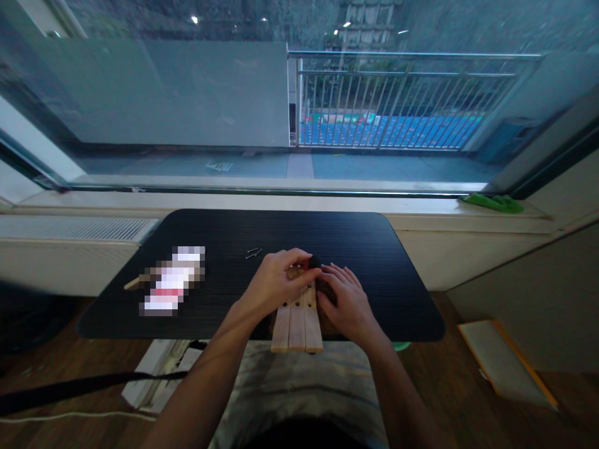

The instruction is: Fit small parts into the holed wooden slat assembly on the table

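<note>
Three pale wooden slats [296, 323] with small holes lie side by side at the near edge of a black table [374, 262], reaching over its edge. My left hand [276, 280] rests on their far end, fingers curled and pinched on a small dark object [314, 262] I cannot make out. My right hand [344, 299] lies against the right side of the slats with fingers together, pressing on a darker wooden piece [326, 292] beside them. A few small metal screws [253, 252] lie on the table just beyond my left hand.
A blurred-out white and red item [172, 280] lies on the table's left, over a wooden stick [132, 284]. A green cloth [493, 202] sits on the window sill at right. A flat board [508, 365] lies on the floor right. A cable [70, 416] runs along the floor at left.
</note>
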